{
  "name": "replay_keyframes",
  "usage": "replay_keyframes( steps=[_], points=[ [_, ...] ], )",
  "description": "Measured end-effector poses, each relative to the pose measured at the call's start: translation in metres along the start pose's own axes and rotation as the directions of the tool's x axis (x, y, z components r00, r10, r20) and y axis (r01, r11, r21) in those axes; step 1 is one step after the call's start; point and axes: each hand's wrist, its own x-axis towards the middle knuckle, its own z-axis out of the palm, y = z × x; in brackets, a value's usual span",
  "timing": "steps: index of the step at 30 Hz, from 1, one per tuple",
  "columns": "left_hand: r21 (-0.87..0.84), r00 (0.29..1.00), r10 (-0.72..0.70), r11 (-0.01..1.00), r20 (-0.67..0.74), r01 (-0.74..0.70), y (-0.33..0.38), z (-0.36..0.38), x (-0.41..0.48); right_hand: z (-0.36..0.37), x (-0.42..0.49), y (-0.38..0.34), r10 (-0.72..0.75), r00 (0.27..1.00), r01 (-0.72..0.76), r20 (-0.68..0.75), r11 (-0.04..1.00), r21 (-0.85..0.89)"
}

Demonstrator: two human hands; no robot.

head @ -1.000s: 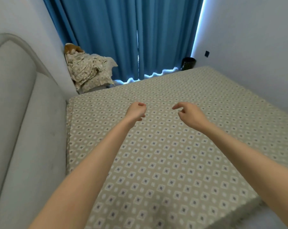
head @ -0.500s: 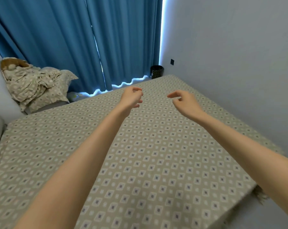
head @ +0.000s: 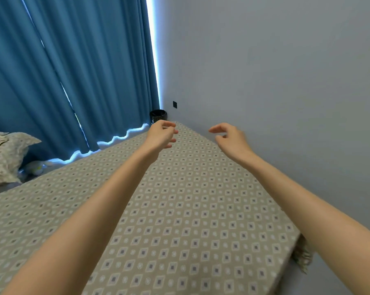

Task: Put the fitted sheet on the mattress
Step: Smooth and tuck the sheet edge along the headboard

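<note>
Both arms are out in front over the fitted sheet [head: 180, 209], so let's take everything from there. The sheet is a taupe fabric printed with small diamonds and dots. It lies flat and smooth across the whole top of the bed, and the mattress underneath is completely hidden by it. At the sheet's near right corner the fabric drops over the side, and a gathered, ruffled bit of its edge [head: 301, 253] hangs just below the corner.

The left hand [head: 160, 135] hovers above the sheet's far corner. Its fingers are loosely curled and the thumb sits close to the forefinger, with nothing held between them. The right hand [head: 231, 138] hangs level with it, out over the sheet's right-hand edge. Its fingers are softly bent, the thumb is spread away from them, and it holds nothing either. The two hands are apart, and neither touches the fabric.

Just past the sheet's far corner stands a small black bin [head: 158, 116]. A dark square wall plate [head: 175, 104] sits a little above and to the right of the bin, on the grey wall [head: 275, 81] that runs along the sheet's right side. Blue curtains [head: 73, 71] hang beyond the sheet's far edge, and daylight leaks in along their hem and right border. Off the sheet's far left lies a crumpled patterned pillow [head: 7, 156]. Beside the pillow is a small pale object, too blurred to identify.
</note>
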Motion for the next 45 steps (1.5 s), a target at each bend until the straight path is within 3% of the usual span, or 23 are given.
replay_keyframes(
  steps=[12,21,28,37,45],
  points=[
    [0.045,0.99,0.126,0.991,0.068,-0.129,0.074,0.149,0.093,-0.132,0.109,0.103,0.025,0.993,-0.031,-0.118,0.998,-0.049],
    [0.01,0.991,0.109,0.994,0.076,-0.11,0.159,0.362,0.198,-0.29,0.237,0.235,0.0,0.995,-0.008,-0.104,0.997,-0.078],
    [-0.01,0.985,0.134,0.991,0.11,-0.134,0.205,0.49,0.243,-0.382,0.282,0.312,0.014,0.991,-0.026,-0.136,0.996,-0.089],
    [-0.073,0.976,0.149,0.988,0.159,-0.139,0.235,0.604,0.278,-0.449,0.315,0.396,0.092,0.974,-0.097,-0.205,0.995,-0.011],
    [-0.082,0.98,0.154,0.986,0.128,-0.145,0.246,0.697,0.339,-0.493,0.393,0.473,0.061,0.986,-0.055,-0.154,0.998,0.04]
  ],
)
